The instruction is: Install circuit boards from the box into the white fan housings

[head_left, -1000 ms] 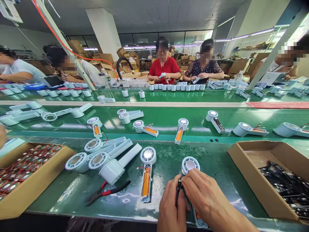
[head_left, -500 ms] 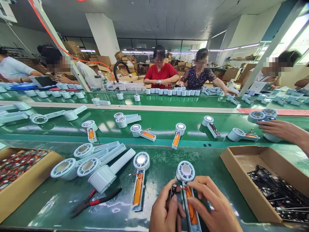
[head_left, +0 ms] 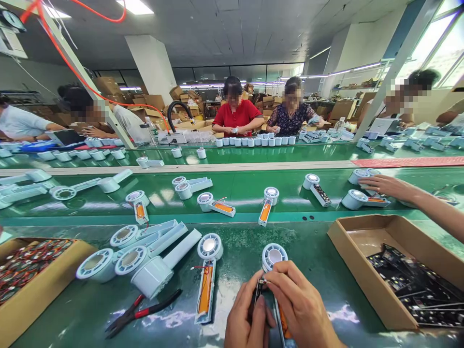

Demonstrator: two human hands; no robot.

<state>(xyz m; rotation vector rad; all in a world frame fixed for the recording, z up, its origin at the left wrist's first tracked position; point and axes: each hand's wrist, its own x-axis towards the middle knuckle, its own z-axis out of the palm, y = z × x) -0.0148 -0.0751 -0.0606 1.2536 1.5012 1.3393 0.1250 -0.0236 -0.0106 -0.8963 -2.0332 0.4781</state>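
At the bottom centre, my left hand pinches a small black circuit board upright. My right hand is closed over the same board's top and covers the handle of a white handheld fan half. Its round head shows above my fingers, and an orange battery peeks out under my right hand. A second open fan half with an orange battery lies just to the left.
Red-handled pliers and a pile of white fan shells lie to the left. A cardboard box of black boards stands right, another box left. A co-worker's hand rests on fans on the green belt. Other people sit opposite.
My right hand has closed in over the board and the fan's handle, hiding most of the orange battery. The co-worker's hand has moved left along the belt. The view has tilted slightly.
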